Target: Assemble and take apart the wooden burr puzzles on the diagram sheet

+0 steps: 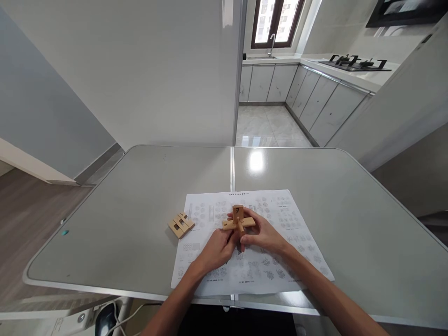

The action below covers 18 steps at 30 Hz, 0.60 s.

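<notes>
Both my hands hold a wooden interlocking puzzle (238, 213) above a printed sheet. One numbered piece of it stands upright, another lies crosswise, and a thinner bar points towards me. My left hand (220, 247) grips it from the lower left, its fingers closed and partly hidden behind the wood. On the right side my right hand (263, 234) has its thumb and fingers closed round the pieces. Several flat wooden blocks (181, 225) lie together to the left, partly on the sheet's edge. The printed sheet (297, 261) carries rows of small diagrams, too small to read.
The grey folding table (122, 224) has a metal seam running down its middle. A small teal bit (65, 232) lies near its left edge. Below the left front edge are white cables (121, 322) and a dark rounded object (105, 319). Beyond stands a kitchen counter (336, 77).
</notes>
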Available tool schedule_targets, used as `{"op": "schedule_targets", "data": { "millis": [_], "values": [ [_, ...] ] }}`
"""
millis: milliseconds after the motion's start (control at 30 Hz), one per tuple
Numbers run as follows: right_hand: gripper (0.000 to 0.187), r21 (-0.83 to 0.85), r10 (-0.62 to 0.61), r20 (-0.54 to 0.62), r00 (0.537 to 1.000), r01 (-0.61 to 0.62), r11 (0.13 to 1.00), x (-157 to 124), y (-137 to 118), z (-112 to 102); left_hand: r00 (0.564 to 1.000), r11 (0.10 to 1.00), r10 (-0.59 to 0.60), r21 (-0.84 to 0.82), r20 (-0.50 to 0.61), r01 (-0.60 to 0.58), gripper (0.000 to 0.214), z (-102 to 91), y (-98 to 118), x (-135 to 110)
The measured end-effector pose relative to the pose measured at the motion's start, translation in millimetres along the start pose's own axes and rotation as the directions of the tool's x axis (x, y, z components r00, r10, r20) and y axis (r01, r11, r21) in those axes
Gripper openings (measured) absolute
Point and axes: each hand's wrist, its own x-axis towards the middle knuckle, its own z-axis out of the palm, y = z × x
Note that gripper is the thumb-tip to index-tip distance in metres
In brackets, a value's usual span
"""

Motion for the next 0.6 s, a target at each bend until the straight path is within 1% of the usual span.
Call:
{"op": "schedule_targets", "data": {
  "millis": [133, 267, 400, 500, 567, 600],
  "values": [
    [0.073, 0.004, -0.004, 0.009, 1.0, 0.004, 1.0, -2, -3, 0, 1.0, 1.0, -0.006, 0.004, 0.021, 0.006, 0.041, 2.2, 0, 0],
    [0.078, -0.052, -0.048, -0.073, 0.996, 0.044, 0.998, -2, -5, -1, 0.998, 0.997, -0.056, -0.044, 0.024, 0.057, 0.043, 3.4, 1, 0],
    [0.07, -0.006, -0.133, -0.137, 0.982, 0.133, 0.991, 0, -5, -4, 0.997, 0.996, -0.071, -0.048, -0.005, 0.071, 0.045, 3.8, 1, 0],
    [0.062, -0.04, -0.153, -0.256, 0.955, 0.147, 0.988, 3, -6, -12, 0.996, 0.995, -0.08, -0.065, -0.044, 0.077, 0.043, 5.3, -1, -1],
    [0.06, -0.118, -0.144, -0.368, 0.919, 0.108, 0.987, 3, -6, -21, 0.994, 0.995, -0.083, -0.066, -0.069, 0.078, 0.042, 6.6, -2, 0],
    [0.06, -0.169, -0.141, -0.428, 0.893, 0.074, 0.983, 4, -5, -25, 0.994, 0.995, -0.08, -0.059, -0.079, 0.076, 0.042, 7.2, -3, 0]
  ]
}}
